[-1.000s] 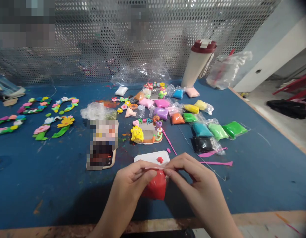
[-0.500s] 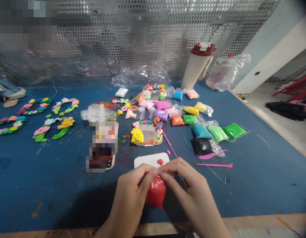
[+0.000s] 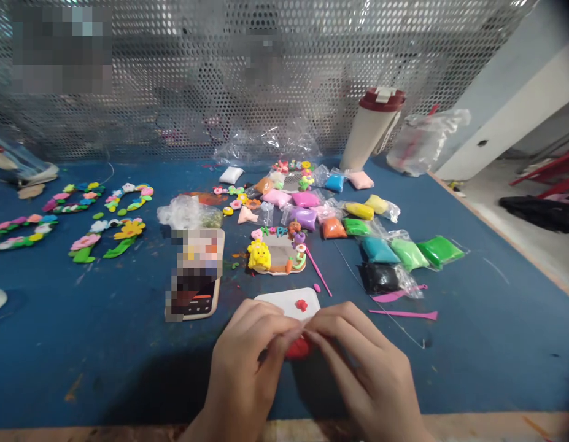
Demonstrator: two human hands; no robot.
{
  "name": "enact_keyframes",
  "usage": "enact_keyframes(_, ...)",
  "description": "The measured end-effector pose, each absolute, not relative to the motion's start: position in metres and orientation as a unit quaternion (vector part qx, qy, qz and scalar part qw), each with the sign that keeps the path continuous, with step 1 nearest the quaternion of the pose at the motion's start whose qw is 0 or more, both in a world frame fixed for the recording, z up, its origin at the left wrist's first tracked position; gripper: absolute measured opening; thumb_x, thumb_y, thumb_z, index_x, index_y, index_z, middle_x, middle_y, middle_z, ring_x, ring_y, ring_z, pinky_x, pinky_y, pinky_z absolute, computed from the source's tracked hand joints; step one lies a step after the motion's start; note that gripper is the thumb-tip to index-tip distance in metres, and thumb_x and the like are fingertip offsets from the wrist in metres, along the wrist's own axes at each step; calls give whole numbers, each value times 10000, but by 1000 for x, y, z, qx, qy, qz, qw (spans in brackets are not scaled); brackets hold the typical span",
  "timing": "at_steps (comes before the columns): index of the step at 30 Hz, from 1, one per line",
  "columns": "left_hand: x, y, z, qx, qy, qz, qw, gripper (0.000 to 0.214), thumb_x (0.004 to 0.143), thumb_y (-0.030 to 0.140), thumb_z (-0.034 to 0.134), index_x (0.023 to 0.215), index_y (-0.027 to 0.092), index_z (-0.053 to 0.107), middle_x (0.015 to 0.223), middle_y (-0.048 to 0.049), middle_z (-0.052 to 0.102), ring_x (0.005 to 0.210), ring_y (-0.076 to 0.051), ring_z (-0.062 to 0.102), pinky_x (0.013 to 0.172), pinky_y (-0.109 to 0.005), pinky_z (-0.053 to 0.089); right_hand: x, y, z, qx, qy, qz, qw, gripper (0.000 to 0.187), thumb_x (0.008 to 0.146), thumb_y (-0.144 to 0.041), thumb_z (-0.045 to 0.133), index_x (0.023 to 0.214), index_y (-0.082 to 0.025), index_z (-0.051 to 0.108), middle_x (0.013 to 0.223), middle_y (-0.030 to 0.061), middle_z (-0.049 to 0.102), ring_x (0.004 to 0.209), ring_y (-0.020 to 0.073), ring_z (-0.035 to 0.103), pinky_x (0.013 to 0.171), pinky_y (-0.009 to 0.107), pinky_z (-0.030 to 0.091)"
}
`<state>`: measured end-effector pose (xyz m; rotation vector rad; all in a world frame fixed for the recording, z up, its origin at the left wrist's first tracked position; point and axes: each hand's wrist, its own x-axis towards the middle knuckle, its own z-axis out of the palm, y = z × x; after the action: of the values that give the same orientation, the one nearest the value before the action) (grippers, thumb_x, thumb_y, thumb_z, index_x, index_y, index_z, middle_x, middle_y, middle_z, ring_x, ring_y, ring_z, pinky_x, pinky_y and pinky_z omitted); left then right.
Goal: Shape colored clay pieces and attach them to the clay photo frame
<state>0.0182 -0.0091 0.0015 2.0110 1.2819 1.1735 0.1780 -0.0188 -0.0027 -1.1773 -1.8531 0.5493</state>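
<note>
Both my left hand (image 3: 251,350) and my right hand (image 3: 360,356) pinch the top of a bag of red clay (image 3: 299,348), fingertips close together. My fingers hide much of the bag. Just beyond them lies a white tray (image 3: 284,299) carrying a small red clay piece (image 3: 301,305). Farther out is a small frame (image 3: 280,252) decorated with clay figures, among them a yellow animal (image 3: 259,255). A pink modelling tool (image 3: 319,272) and a small pink oval piece (image 3: 317,287) rest beside it.
A phone (image 3: 199,276) lies left of the tray. Several clay bags, such as a green one (image 3: 441,252) and a black one (image 3: 380,278), spread right, near another pink tool (image 3: 404,315). A tumbler (image 3: 371,132) stands at the back. Clay-decorated rings (image 3: 127,230) lie left.
The red clay bag has tipped up, so less of it shows below my fingers. Both hands still pinch its top. The whole view has shifted slightly.
</note>
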Motion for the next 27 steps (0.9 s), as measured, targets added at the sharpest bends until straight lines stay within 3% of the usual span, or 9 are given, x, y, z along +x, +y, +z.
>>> enact_keyframes(6,19,-16,8,719,470,423,288,176,882,137,564,723,174,630,722,4,645,710,-135,598,671,-233,468,174,-20,3,-464,-720,259,446,198,901,-80,451,771,-194,549,761,3,600,699,107,577,637,198,479)
enact_keyframes(11,18,-12,10,639,534,424,356,163,873,182,592,754,219,697,762,33,714,734,-124,655,694,-189,486,176,-14,4,-505,-617,392,459,64,833,-186,623,875,-227,649,780,-15,720,718,125,684,666,194,538)
enact_keyframes(14,17,-12,9,602,552,428,388,165,867,203,601,780,247,734,784,43,741,743,-121,673,701,-168,487,179,-13,5,-506,-583,443,455,63,817,-230,656,777,-241,703,753,-25,755,706,125,705,666,182,544)
enact_keyframes(22,17,-13,11,615,536,399,419,234,924,267,523,759,212,678,748,28,678,727,-123,628,696,-182,455,178,-17,3,-554,-583,389,449,198,856,-278,600,675,-213,649,646,-25,709,581,121,642,526,180,488)
enact_keyframes(27,19,-7,11,638,528,360,430,188,926,273,510,796,206,627,802,18,661,746,-130,617,683,-197,452,178,-17,-1,-543,-626,342,443,166,870,-219,576,719,-212,645,689,-25,712,633,115,663,581,182,492)
